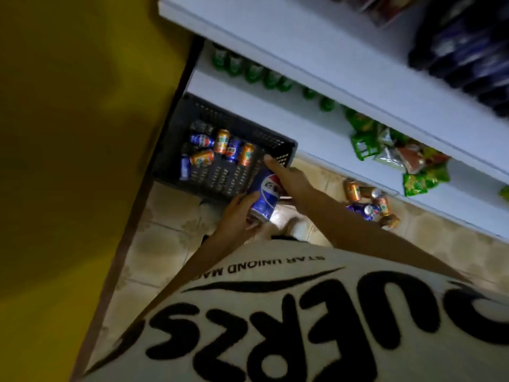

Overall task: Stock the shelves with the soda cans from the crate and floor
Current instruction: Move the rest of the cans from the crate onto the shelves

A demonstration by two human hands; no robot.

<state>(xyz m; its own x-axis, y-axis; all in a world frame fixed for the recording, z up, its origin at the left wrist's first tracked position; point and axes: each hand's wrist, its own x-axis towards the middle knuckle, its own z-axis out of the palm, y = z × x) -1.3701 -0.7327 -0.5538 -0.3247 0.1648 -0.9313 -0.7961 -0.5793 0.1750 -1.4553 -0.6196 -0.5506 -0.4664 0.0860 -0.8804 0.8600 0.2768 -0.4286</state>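
Cans (217,150) lie in the crate (278,143) below the shelves (316,125).

Tiled beige floor (170,244), with a dark slatted crate (220,150) at far left against the white shelving (316,59) and a loose cluster of orange and blue cans (369,201) at right, near the shelf base. Green bottles (253,71) lined along a lower shelf; green snack bags (399,158) further right.
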